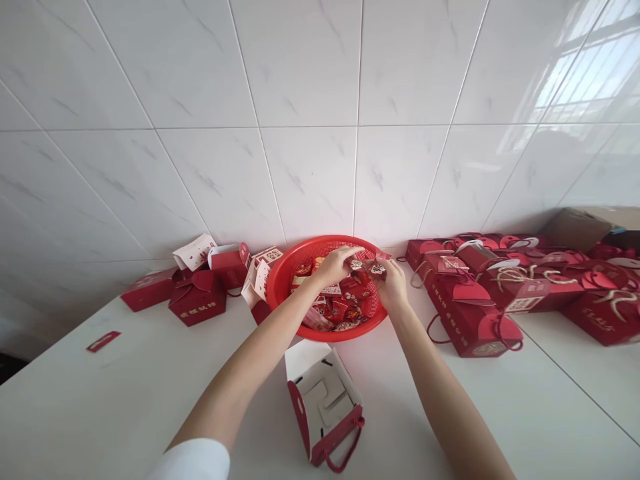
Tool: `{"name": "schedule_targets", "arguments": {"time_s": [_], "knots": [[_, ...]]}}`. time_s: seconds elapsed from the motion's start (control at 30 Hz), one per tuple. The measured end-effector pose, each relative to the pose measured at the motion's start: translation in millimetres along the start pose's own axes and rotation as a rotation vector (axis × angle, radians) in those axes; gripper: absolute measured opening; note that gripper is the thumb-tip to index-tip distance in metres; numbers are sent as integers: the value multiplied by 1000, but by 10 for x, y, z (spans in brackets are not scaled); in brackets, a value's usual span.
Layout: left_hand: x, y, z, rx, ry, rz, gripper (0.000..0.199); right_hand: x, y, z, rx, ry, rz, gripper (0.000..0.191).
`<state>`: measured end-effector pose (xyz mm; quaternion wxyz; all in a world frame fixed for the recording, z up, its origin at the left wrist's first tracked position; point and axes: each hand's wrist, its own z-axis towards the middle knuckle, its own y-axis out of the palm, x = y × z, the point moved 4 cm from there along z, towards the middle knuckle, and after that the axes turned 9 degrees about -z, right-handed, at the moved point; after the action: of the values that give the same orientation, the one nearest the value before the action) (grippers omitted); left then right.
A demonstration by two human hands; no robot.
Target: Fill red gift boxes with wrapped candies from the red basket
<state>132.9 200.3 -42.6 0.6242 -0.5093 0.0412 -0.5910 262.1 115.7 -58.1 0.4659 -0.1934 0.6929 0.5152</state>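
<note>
Both hands are over a round red plastic basket [280,267], which holds a mix of wrapped sweets [337,307]. My left hand [340,265] is closed, its fingers pinching a small wrapped candy [356,265] with a printed pattern. Close beside it, my right hand [393,283] grips another wrapped candy [377,269] of similar red and white look. Nearer to me, between my forearms, an opened red gift box [325,400] shows its white inside and bare bottom; a red cord handle [350,450] hangs at its front.
To the right stand many closed red gift boxes [465,313] with cord or twine handles, with a cardboard box [590,223] behind. Several red boxes [197,297] sit on the left, near a small red packet [103,341]. A tiled wall [310,173] borders the white table [165,407].
</note>
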Motion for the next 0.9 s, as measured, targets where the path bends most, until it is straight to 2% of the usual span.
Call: {"name": "schedule_targets", "arguments": {"time_s": [0.1, 0.17, 0.23, 0.37, 0.47, 0.63, 0.7, 0.77, 0.8, 0.9], "knots": [[-92, 73, -37, -188, -198, 88, 68, 2, -18, 19, 25, -39, 7, 14], [-176, 75, -78, -265, -304, 135, 61, 4, -14, 22, 17, -46, -13, 15], [-264, 29, -105, -257, -359, 165, 55, 4, -10, 21, 12, -54, -25, 16], [-434, -84, -127, -149, -440, 228, 52, 18, -17, 24, 28, -57, 2, 16], [-464, -65, -119, -138, -443, 235, 53, 18, -30, 39, 44, -82, 20, 16], [-340, 160, -64, -262, -362, 195, 53, 6, -68, 71, 124, -110, 62, 21], [-299, 246, -36, -319, -359, 184, 43, -5, -72, 76, 128, -124, 73, 23], [-283, 296, -17, -363, -380, 180, 19, -16, -78, 75, 136, -142, 86, 24], [-281, 304, -13, -375, -396, 180, 18, -18, -80, 72, 140, -146, 92, 24], [-275, 273, -20, -365, -431, 178, 31, -12, -79, 66, 137, -131, 98, 24]]}}
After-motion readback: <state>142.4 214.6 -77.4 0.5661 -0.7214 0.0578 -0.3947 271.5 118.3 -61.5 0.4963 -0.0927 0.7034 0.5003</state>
